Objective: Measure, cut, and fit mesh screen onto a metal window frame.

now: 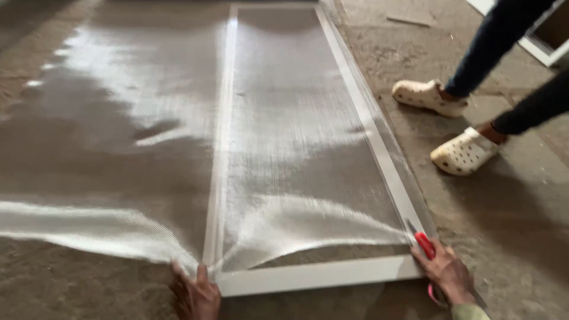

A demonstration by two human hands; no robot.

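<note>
Seen from the head camera, a white rectangular frame (pixel 314 275) lies flat on a rough concrete floor (pixel 510 237), draped with shiny translucent mesh (pixel 284 136). The left hand (pixel 195 293) pinches the mesh's lifted near edge beside the frame's left rail. The right hand (pixel 446 271), fingers closed around a red-handled cutter (pixel 424 243), holds its blade at the frame's near right corner. Another person's feet in cream clogs (pixel 462 154) stand to the right.

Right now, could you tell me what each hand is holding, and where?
The right hand grips a red-handled cutter by its handle; the left hand pinches the mesh sheet at its near edge.
</note>
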